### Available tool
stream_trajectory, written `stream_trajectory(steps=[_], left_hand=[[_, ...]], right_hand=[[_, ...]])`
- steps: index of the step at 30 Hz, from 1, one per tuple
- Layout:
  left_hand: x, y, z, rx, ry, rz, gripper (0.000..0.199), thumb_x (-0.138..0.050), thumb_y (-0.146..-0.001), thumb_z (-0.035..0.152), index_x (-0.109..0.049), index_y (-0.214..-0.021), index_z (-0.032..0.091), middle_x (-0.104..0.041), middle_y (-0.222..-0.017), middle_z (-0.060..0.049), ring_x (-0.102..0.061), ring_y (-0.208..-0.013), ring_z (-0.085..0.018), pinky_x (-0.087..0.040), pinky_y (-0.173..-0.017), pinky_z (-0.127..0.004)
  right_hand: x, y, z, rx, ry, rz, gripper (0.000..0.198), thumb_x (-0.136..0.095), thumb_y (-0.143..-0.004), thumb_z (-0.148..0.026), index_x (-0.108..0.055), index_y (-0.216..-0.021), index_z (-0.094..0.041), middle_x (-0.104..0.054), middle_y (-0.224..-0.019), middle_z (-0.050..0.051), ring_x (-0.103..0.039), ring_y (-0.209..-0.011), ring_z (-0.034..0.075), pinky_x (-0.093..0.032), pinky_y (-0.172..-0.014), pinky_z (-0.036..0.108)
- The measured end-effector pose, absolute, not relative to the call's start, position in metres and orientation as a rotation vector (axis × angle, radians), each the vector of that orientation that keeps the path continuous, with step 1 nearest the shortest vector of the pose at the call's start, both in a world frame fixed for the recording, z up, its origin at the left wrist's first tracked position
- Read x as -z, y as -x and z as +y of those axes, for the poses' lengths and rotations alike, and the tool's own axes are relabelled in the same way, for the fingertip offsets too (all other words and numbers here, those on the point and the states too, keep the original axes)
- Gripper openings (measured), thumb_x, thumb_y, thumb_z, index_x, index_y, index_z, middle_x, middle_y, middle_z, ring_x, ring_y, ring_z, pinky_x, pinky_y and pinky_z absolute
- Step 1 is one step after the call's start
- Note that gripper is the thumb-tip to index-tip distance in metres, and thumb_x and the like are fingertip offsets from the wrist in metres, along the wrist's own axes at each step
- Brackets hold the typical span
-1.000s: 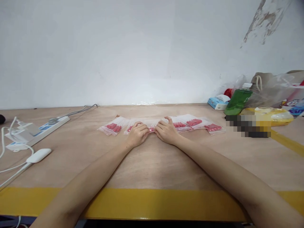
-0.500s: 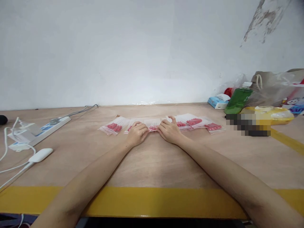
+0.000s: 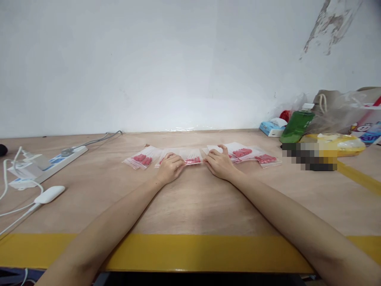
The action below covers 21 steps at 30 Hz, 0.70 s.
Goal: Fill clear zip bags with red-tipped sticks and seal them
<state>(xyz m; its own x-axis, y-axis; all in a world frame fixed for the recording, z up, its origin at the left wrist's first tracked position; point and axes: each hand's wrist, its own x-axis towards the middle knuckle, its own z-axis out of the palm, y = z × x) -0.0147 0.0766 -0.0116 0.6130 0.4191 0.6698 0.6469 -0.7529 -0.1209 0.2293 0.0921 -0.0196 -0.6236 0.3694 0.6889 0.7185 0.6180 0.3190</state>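
Note:
A clear zip bag with small red pieces along its bottom edge lies between my two hands. My left hand is closed, with its fingers curled at the bag's lower left corner. At the bag's right edge, my right hand has its fingertips pressed together and its thumb side raised. Part of another bag is hidden behind each hand. To the left lies a bag of red pieces. On the right are a further bag of red pieces and one more bag beyond it.
A white power strip with plugs and cables lies at the left, near a white cable box. At the right stand a green bottle, a blue tissue pack and a yellow pack. Yellow tape runs along the front edge.
My right hand has slid a little to the right, and more of the bag between the hands shows. My left hand has stayed nearly in place.

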Motion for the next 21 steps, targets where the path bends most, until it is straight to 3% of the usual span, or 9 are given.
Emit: stream_trajectory(steps=[5,8,12,17,19,21], left_hand=[[0.008,0.02,0.075,0.859,2.492,-0.899,0.02,-0.045,-0.086,0.022,-0.06,-0.074,0.018,-0.065,-0.076,-0.003,-0.057,-0.078,-0.015,-0.037,-0.079,-0.034],[0.008,0.02,0.076,0.853,2.49,-0.919,0.021,-0.044,-0.087,0.023,-0.06,-0.073,0.018,-0.064,-0.075,-0.003,-0.057,-0.077,-0.015,-0.037,-0.078,-0.034],[0.013,0.016,0.081,0.838,2.473,-0.919,0.023,-0.044,-0.087,0.025,-0.06,-0.073,0.018,-0.063,-0.072,-0.003,-0.056,-0.074,-0.015,-0.037,-0.079,-0.035],[0.015,0.012,0.081,0.828,2.477,-0.902,0.023,-0.047,-0.087,0.031,-0.063,-0.076,0.02,-0.062,-0.069,-0.001,-0.055,-0.07,-0.014,-0.035,-0.088,-0.036],[0.01,0.015,0.08,0.866,2.487,-0.953,0.02,-0.048,-0.085,0.034,-0.063,-0.091,0.021,-0.064,-0.086,-0.003,-0.056,-0.084,-0.016,-0.034,-0.091,-0.036],[0.002,0.025,0.08,0.951,2.418,-1.117,0.03,-0.047,-0.085,0.037,-0.058,-0.106,0.02,-0.059,-0.106,-0.006,-0.051,-0.101,-0.019,-0.034,-0.092,-0.036]], right_hand=[[0.021,-0.245,0.094,0.669,0.932,-2.249,0.018,-0.043,-0.082,-0.018,-0.057,-0.071,-0.017,-0.062,-0.071,0.001,-0.05,-0.084,0.016,-0.012,-0.093,0.043],[0.021,-0.238,0.088,0.553,0.909,-2.284,0.016,-0.048,-0.08,-0.029,-0.059,-0.08,-0.018,-0.063,-0.081,0.003,-0.049,-0.087,0.017,-0.016,-0.09,0.04],[0.02,-0.211,0.083,0.507,0.956,-2.293,0.041,-0.053,-0.074,-0.048,-0.056,-0.105,-0.02,-0.058,-0.103,0.007,-0.048,-0.091,0.02,-0.023,-0.078,0.036],[0.024,-0.183,0.088,0.636,1.137,-2.325,0.019,-0.044,-0.084,-0.025,-0.06,-0.093,-0.021,-0.059,-0.096,0.006,-0.05,-0.083,0.019,-0.024,-0.067,0.032],[0.025,-0.179,0.089,0.704,1.176,-2.299,0.02,-0.04,-0.084,-0.019,-0.058,-0.091,-0.018,-0.06,-0.094,0.008,-0.051,-0.079,0.018,-0.024,-0.064,0.031],[0.025,-0.18,0.091,0.742,1.203,-2.237,0.021,-0.037,-0.085,-0.017,-0.056,-0.093,-0.015,-0.059,-0.097,0.009,-0.052,-0.074,0.018,-0.025,-0.062,0.03]])
